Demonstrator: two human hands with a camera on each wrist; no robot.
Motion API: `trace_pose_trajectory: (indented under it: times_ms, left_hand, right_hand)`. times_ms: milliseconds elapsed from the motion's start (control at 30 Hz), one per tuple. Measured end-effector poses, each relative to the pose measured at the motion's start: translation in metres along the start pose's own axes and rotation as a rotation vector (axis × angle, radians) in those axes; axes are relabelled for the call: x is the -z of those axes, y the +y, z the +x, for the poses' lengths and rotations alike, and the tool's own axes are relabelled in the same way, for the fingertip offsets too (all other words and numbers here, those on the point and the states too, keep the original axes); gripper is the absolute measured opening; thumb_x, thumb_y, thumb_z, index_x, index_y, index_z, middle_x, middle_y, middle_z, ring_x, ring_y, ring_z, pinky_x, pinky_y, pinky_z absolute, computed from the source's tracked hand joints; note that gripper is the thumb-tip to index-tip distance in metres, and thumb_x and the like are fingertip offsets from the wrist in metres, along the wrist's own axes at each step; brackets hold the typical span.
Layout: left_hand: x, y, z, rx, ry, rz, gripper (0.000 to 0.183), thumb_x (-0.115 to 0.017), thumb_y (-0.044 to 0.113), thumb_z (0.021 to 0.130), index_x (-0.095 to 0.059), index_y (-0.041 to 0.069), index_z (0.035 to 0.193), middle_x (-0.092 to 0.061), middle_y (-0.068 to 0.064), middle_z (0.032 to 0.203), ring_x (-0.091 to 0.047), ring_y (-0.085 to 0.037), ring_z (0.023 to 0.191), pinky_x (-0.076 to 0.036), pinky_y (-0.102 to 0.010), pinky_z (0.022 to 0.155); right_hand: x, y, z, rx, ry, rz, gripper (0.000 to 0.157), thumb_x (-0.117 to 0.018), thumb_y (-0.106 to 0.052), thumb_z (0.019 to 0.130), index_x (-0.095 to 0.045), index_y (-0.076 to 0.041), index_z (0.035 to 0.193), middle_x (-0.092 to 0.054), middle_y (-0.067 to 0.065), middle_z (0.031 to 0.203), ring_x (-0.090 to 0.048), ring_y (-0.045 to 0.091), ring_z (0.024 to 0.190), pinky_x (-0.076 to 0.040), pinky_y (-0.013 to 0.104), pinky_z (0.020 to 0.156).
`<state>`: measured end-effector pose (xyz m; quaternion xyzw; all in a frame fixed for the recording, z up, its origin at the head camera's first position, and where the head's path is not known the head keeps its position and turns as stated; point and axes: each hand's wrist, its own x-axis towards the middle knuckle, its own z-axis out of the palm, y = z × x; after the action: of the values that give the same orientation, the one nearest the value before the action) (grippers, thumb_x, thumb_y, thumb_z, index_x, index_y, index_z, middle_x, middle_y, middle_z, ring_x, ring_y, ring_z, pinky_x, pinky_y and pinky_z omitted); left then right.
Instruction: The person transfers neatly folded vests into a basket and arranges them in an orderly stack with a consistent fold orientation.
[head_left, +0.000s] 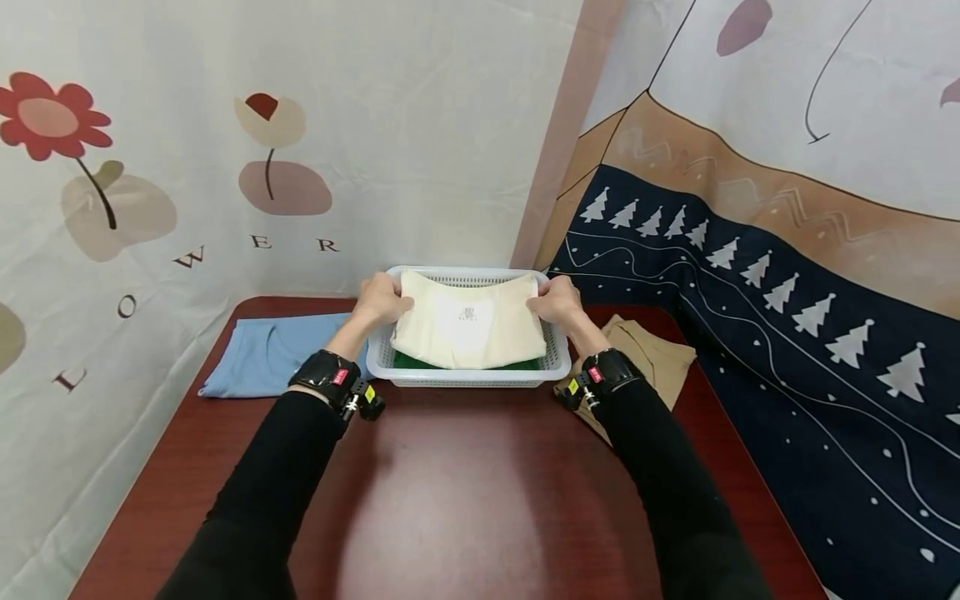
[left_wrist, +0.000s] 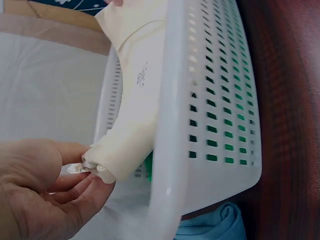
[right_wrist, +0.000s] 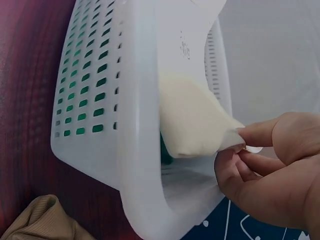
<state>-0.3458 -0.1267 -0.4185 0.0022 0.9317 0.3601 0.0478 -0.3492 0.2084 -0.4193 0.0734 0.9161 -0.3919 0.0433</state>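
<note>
A folded cream garment (head_left: 468, 321) with a small dark print hangs between my two hands, inside the white plastic basket (head_left: 468, 379). My left hand (head_left: 381, 300) pinches its left upper corner, thumb in front; the left wrist view shows the rolled cloth edge between thumb and fingers. On the opposite corner my right hand (head_left: 558, 302) pinches the cloth the same way. Beneath the garment, green cloth (head_left: 412, 361) shows in the basket, and also through the holes in its side. How far the cream cloth rests on the green is hidden.
Light blue folded cloth (head_left: 270, 354) lies left of the basket on the reddish-brown table (head_left: 450, 492). To the right lies tan folded cloth (head_left: 656, 358), partly behind my right wrist. Printed curtains (head_left: 420, 125) hang behind the table and along its right side.
</note>
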Motion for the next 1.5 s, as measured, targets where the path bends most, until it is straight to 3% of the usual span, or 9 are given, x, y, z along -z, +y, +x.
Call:
trace_pose_trajectory:
  times_ms: [133, 267, 400, 633, 767, 867, 1000, 1367, 1500]
  left_hand:
    - [-0.007, 0.002, 0.002, -0.028, -0.003, 0.084, 0.036, -0.062, 0.013, 0.110, -0.054, 0.009, 0.076, -0.040, 0.000, 0.066, -0.049, -0.023, 0.073, -0.043, -0.031, 0.066]
    - [-0.014, 0.003, 0.002, -0.046, -0.002, 0.157, 0.022, -0.060, 0.011, 0.111, -0.058, 0.003, 0.090, -0.049, -0.007, 0.080, -0.056, -0.023, 0.073, -0.049, -0.031, 0.068]
    - [-0.024, -0.005, 0.019, -0.022, -0.040, 0.205, 0.019, -0.061, 0.012, 0.109, -0.064, -0.002, 0.097, -0.058, -0.014, 0.089, -0.061, -0.027, 0.074, -0.056, -0.039, 0.069]
    - [-0.059, -0.044, 0.065, 0.001, -0.060, 0.202, 0.016, -0.063, 0.012, 0.108, -0.071, -0.001, 0.113, -0.072, -0.017, 0.102, -0.068, -0.025, 0.076, -0.060, -0.042, 0.063]
    - [-0.063, -0.038, 0.060, -0.008, -0.100, 0.247, 0.018, -0.057, 0.003, 0.109, -0.071, -0.004, 0.118, -0.072, -0.019, 0.106, -0.066, -0.027, 0.076, -0.059, -0.042, 0.067]
    - [-0.057, -0.023, 0.043, -0.007, -0.132, 0.291, 0.018, -0.056, -0.004, 0.106, -0.069, -0.006, 0.119, -0.071, -0.023, 0.114, -0.066, -0.030, 0.081, -0.060, -0.043, 0.070]
    - [-0.057, -0.016, 0.034, -0.004, -0.143, 0.286, 0.019, -0.056, -0.007, 0.104, -0.068, -0.010, 0.118, -0.071, -0.028, 0.117, -0.067, -0.033, 0.084, -0.062, -0.043, 0.068]
    - [-0.072, -0.035, 0.046, -0.069, -0.118, 0.369, 0.020, -0.051, -0.008, 0.107, -0.069, -0.009, 0.115, -0.073, -0.031, 0.117, -0.069, -0.033, 0.087, -0.059, -0.040, 0.068]
    - [-0.064, -0.021, 0.025, -0.098, -0.087, 0.379, 0.021, -0.051, -0.012, 0.104, -0.071, -0.012, 0.112, -0.073, -0.033, 0.118, -0.071, -0.036, 0.094, -0.063, -0.045, 0.078]
  right_hand:
    - [-0.006, -0.002, 0.000, 0.047, 0.037, -0.086, 0.021, -0.069, -0.010, 0.105, -0.080, 0.008, 0.100, -0.071, 0.019, 0.115, -0.062, 0.033, 0.120, -0.059, 0.052, 0.113]
    - [-0.012, -0.006, 0.003, 0.074, 0.046, -0.178, 0.039, -0.069, -0.005, 0.102, -0.058, -0.005, 0.064, -0.048, 0.002, 0.069, -0.053, 0.022, 0.078, -0.056, 0.035, 0.076]
    - [-0.018, -0.009, 0.010, 0.064, -0.004, -0.260, 0.049, -0.066, -0.003, 0.102, -0.040, -0.013, 0.062, -0.027, -0.003, 0.059, -0.031, 0.015, 0.056, -0.033, 0.027, 0.052]
    - [-0.038, 0.016, 0.046, 0.072, -0.065, -0.298, 0.027, -0.067, -0.002, 0.100, -0.051, -0.007, 0.079, -0.037, 0.004, 0.078, -0.048, 0.027, 0.077, -0.046, 0.037, 0.067]
    - [-0.042, 0.020, 0.041, 0.108, -0.071, -0.317, 0.007, -0.067, -0.001, 0.099, -0.061, 0.001, 0.102, -0.056, 0.012, 0.094, -0.061, 0.033, 0.092, -0.057, 0.042, 0.080]
    - [-0.038, 0.002, 0.015, 0.114, -0.084, -0.389, 0.018, -0.065, 0.001, 0.099, -0.063, 0.006, 0.116, -0.066, 0.020, 0.107, -0.065, 0.035, 0.098, -0.059, 0.043, 0.084]
    - [-0.041, 0.002, 0.011, 0.152, -0.094, -0.458, 0.018, -0.065, 0.003, 0.097, -0.066, 0.007, 0.115, -0.067, 0.020, 0.106, -0.061, 0.032, 0.093, -0.054, 0.038, 0.078]
    - [-0.049, 0.005, 0.008, 0.184, -0.098, -0.555, 0.029, -0.065, 0.003, 0.100, -0.065, 0.009, 0.128, -0.072, 0.028, 0.122, -0.067, 0.035, 0.097, -0.060, 0.042, 0.076]
    - [-0.055, 0.012, 0.013, 0.196, -0.082, -0.565, 0.032, -0.064, 0.003, 0.102, -0.063, 0.010, 0.134, -0.069, 0.032, 0.134, -0.067, 0.038, 0.105, -0.061, 0.045, 0.079]
